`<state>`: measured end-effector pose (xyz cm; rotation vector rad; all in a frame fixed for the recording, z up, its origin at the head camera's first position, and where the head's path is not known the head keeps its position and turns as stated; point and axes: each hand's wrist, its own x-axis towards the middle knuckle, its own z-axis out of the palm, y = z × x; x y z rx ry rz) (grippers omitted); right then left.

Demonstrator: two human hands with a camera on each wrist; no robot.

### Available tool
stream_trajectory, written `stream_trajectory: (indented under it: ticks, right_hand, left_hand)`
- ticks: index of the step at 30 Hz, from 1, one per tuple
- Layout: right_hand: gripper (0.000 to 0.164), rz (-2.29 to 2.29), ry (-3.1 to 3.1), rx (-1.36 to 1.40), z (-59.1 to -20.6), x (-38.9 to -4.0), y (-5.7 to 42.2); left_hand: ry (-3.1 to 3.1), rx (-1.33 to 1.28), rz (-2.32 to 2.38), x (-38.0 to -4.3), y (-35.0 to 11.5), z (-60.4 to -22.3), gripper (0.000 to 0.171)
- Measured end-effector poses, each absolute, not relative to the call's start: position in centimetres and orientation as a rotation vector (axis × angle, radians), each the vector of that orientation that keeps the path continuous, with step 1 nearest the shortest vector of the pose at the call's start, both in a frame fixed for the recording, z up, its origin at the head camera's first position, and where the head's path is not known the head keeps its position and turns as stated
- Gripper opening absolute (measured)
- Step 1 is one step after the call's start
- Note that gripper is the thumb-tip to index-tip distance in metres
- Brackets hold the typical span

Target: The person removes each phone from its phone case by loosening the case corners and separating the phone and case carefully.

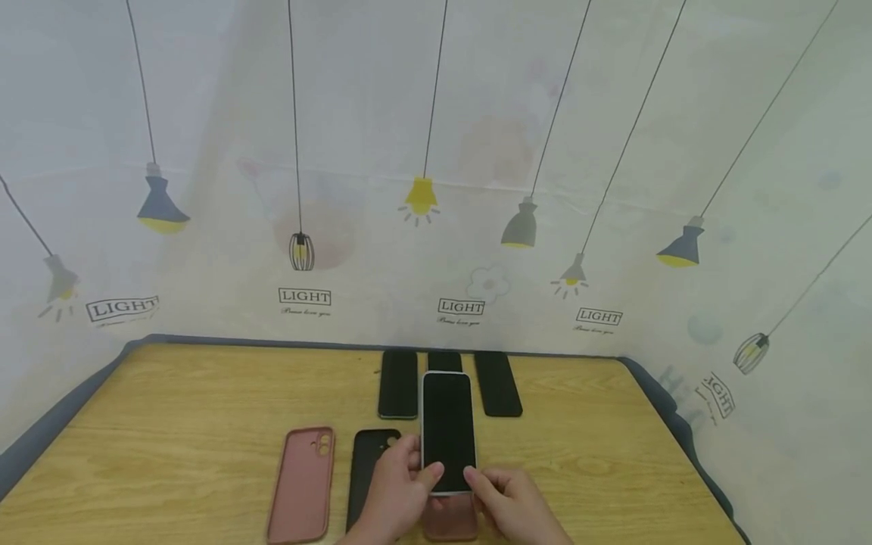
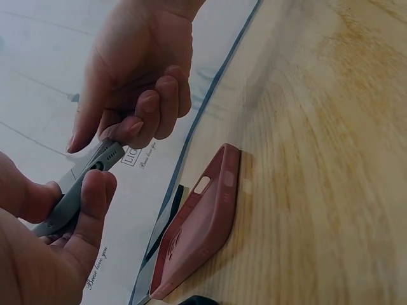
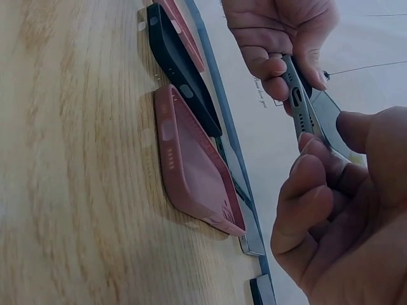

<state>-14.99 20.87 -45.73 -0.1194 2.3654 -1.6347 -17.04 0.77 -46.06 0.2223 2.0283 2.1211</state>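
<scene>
A smartphone (image 1: 448, 431) with a black screen and a pale grey edge is held up over the table, screen toward the head camera. My left hand (image 1: 391, 492) grips its lower left side, thumb on the front and fingers behind. At the lower right corner, my right hand (image 1: 514, 499) pinches it between thumb and fingers. Both wrist views show the grey bottom edge (image 3: 297, 96) with a port opening and small holes. Beneath the phone, a pink phone case (image 3: 197, 162) lies on the table, open side up, partly hidden in the head view.
Left of the hands lie a black phone case (image 1: 368, 462), partly covered by my left hand, and another pink case (image 1: 302, 484). Three dark phone-shaped slabs line the back edge: left (image 1: 398, 384), middle (image 1: 444, 361), right (image 1: 499, 384). A lamp-patterned curtain (image 1: 381, 113) surrounds the wooden table (image 1: 191, 424).
</scene>
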Motion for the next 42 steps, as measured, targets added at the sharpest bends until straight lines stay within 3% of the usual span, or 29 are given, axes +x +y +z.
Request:
stream_trajectory:
  ticks: [5,12,20,27,42]
  right_hand:
    - [0.056,-1.61,2.403,-0.13,-45.9,-15.1,20.7]
    - [0.042,-1.652,2.344,-0.16,-45.8,-15.2,20.3]
    - [0.045,-1.429,2.57,-0.163,-45.2,-15.1,20.3]
    - [0.06,-1.353,2.616,-0.078,-44.9,-14.6,20.4]
    - [0.052,-1.402,2.477,-0.167,-45.1,-14.6,20.5]
  left_hand:
    - [2.046,0.249,2.116,-17.0,0.6,-46.0,0.024]
    - [2.122,0.298,2.039,-16.8,1.0,-45.9,0.036]
    - [2.131,0.285,2.055,-16.4,1.3,-45.5,0.039]
    - [2.067,0.23,2.12,-16.2,1.5,-45.9,0.032]
    - [2.107,0.268,2.065,-16.3,1.4,-46.0,0.041]
